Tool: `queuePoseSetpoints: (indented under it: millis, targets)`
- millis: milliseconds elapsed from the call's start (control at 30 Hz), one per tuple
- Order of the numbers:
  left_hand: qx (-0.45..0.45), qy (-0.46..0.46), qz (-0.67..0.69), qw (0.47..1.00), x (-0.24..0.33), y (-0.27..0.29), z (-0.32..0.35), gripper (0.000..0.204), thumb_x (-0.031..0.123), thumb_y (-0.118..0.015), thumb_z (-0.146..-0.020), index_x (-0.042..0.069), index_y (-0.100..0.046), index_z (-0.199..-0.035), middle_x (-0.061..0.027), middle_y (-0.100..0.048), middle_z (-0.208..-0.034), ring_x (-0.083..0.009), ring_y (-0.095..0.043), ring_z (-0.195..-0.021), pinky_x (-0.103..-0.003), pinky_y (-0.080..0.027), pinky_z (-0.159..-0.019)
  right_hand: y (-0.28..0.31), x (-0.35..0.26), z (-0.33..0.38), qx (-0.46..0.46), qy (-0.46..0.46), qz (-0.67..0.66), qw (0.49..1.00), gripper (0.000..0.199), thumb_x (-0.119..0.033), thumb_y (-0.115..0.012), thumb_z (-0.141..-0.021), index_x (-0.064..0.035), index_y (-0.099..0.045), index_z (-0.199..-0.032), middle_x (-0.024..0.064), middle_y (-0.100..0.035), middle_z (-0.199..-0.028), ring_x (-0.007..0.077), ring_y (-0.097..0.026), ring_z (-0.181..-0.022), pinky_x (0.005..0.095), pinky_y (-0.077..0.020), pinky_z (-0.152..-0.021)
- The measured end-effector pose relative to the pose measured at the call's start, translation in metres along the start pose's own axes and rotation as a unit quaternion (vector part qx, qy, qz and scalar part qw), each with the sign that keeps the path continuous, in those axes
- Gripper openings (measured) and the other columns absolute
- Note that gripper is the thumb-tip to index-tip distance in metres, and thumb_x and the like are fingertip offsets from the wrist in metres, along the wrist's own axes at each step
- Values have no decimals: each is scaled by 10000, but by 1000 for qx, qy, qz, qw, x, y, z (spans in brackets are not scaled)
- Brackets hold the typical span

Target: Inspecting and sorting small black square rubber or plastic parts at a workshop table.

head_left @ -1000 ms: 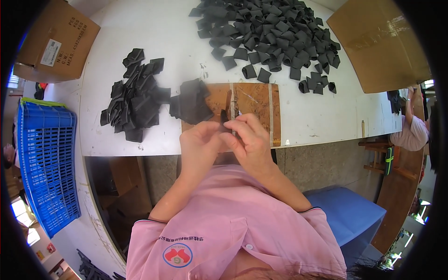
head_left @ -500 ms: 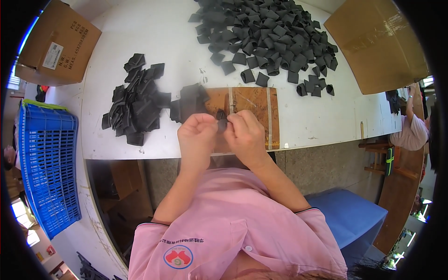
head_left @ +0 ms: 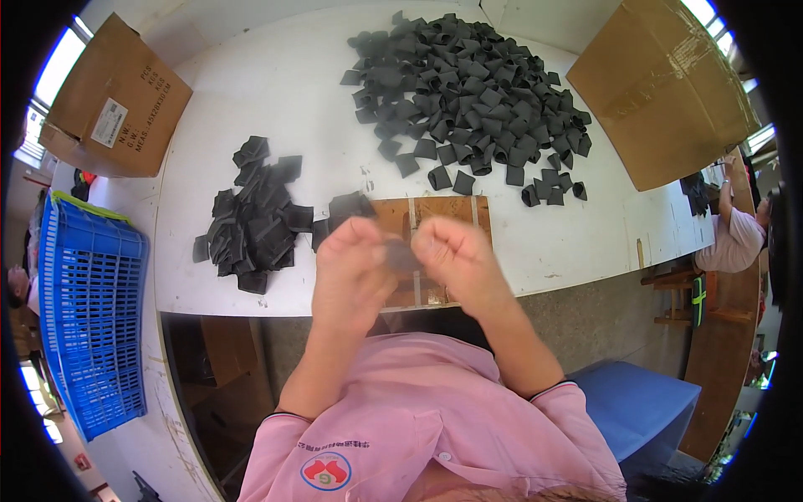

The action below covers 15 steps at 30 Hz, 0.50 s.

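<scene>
Between my two hands is a small black fabric piece (head_left: pixel 401 256), blurred by motion. My left hand (head_left: pixel 355 259) pinches its left side, and my right hand (head_left: pixel 456 258) grips its right side with bent fingers. Both hands are raised above a brown wooden board (head_left: pixel 431 206) at the table's near edge. Left of the board lies a heap of flat black pieces (head_left: pixel 255 222), with a few more just behind my left hand. Farther back spreads a large pile of black tube-like pieces (head_left: pixel 477 92), several showing open ends.
Cardboard boxes stand at the back left (head_left: pixel 121 100) and back right (head_left: pixel 661 92) of the white table (head_left: pixel 293 92). A blue plastic crate (head_left: pixel 96 309) is at the left. Near my right side is a blue seat (head_left: pixel 636 402). Another person (head_left: pixel 736 234) sits at the far right.
My hands have moved slightly apart and blurred, with the black piece now spread between them. The whole view has shifted, so the table sits lower in the picture.
</scene>
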State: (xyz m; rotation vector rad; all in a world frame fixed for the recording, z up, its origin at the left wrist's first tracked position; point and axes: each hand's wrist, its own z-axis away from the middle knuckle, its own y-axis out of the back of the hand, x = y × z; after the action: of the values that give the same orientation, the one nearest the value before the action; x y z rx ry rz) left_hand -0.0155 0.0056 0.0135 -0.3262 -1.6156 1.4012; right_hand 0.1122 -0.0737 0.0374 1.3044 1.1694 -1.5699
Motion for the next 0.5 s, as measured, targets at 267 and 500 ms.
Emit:
queuePoseSetpoints:
  millis: [267,500]
  targets:
    - [115,61,-106,986,8,-13,-16,183,53,-494,-831,-1,-511,-1005,-19,-554,-692,-24,-323,-354,-166,-245,-336,20,28,-36,-110,-39,-187,975,253,-238,-502,-870,-48,-511,-703,-60,-390,-563,19,-310,-485,175,-244,-427]
    - [19,-294,-425,856,1,-23,-21,293,-15,-531,-749,-14,-519,-1041,-67,-551,-986,-112,-513,-864,-215,-398,-770,13,22,-22,146,246,209,935,212,-198,-593,-796,1,-545,-847,44,-513,-725,123,-485,-600,228,-379,-499]
